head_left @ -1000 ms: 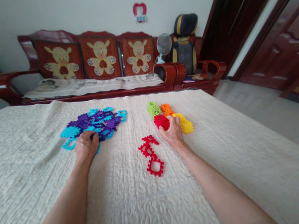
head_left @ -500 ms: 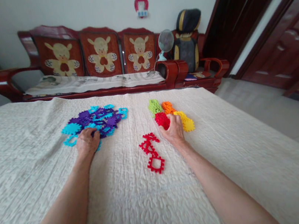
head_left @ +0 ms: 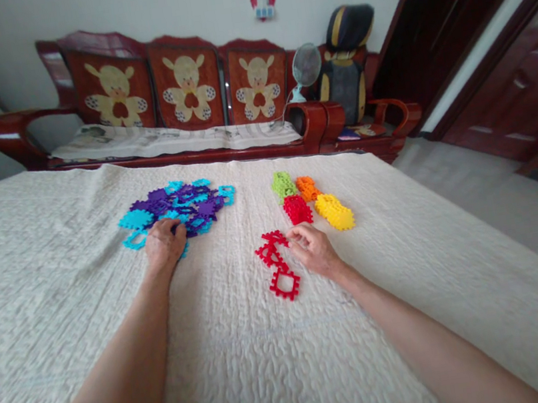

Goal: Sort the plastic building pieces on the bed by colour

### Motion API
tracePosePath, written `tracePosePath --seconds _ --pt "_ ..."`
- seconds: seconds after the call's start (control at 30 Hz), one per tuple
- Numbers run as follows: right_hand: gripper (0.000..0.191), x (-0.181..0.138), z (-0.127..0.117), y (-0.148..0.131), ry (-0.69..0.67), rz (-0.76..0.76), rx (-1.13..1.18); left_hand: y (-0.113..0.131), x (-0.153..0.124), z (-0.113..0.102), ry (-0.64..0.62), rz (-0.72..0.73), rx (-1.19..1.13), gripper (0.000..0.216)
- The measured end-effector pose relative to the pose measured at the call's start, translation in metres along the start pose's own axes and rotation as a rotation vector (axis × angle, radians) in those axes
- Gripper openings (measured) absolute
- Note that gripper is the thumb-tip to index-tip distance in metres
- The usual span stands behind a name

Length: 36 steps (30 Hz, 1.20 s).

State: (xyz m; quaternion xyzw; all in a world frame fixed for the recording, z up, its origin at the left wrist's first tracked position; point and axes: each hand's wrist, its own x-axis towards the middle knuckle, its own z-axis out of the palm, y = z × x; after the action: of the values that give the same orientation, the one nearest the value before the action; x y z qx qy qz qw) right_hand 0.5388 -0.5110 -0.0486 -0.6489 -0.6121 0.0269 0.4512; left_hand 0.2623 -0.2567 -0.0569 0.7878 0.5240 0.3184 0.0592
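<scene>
My left hand [head_left: 164, 242] rests on the near edge of a pile of blue and purple interlocking plastic pieces [head_left: 204, 208]. Its fingers are bent, with thumb and forefinger apart and purple showing between them; the other fingertips are hidden. My right hand [head_left: 315, 250] is beside the loose red toothed pieces [head_left: 285, 284], its thumb and forefinger a little apart at the right edge of the topmost one. These red pieces, one a square frame, lie in a short overlapping row. Just beyond my right hand sits a red stack [head_left: 297, 210].
Green pieces [head_left: 283, 186], orange pieces [head_left: 306, 188] and a yellow stack [head_left: 334, 212] lie around the red stack. Everything rests on a large surface under a cream quilted cover [head_left: 255, 378]. Behind it stand a wooden sofa [head_left: 311, 124] with bear-patterned cushions and a small fan [head_left: 306, 64].
My right hand has let go of the red stack and come nearer, to the loose red pieces. My left hand stays at the pile. The whole view has shifted slightly.
</scene>
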Motion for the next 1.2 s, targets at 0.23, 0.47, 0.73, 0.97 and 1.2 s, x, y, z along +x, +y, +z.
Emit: tracePosePath --seconds 0.23,0.47,0.73,0.97,1.2 --pt "0.009 -0.013 -0.003 -0.012 -0.115 -0.025 0.054 0.006 -0.002 -0.005 -0.026 -0.033 0.011 0.035" --pt "0.010 -0.012 -0.017 -0.018 -0.365 -0.044 0.027 0.007 -0.003 -0.005 -0.021 -0.049 0.010 0.035" --pt "0.018 -0.015 -0.020 -0.044 -0.429 -0.037 -0.284 0.007 -0.002 -0.005 -0.024 -0.043 -0.001 0.034" --pt "0.014 -0.014 -0.021 -0.045 -0.463 -0.017 -0.282 0.007 -0.002 -0.005 -0.037 -0.045 0.012 0.035" --pt "0.010 -0.005 -0.037 -0.032 -0.474 0.112 -0.056 0.006 -0.001 -0.004 -0.040 -0.037 0.019 0.034"
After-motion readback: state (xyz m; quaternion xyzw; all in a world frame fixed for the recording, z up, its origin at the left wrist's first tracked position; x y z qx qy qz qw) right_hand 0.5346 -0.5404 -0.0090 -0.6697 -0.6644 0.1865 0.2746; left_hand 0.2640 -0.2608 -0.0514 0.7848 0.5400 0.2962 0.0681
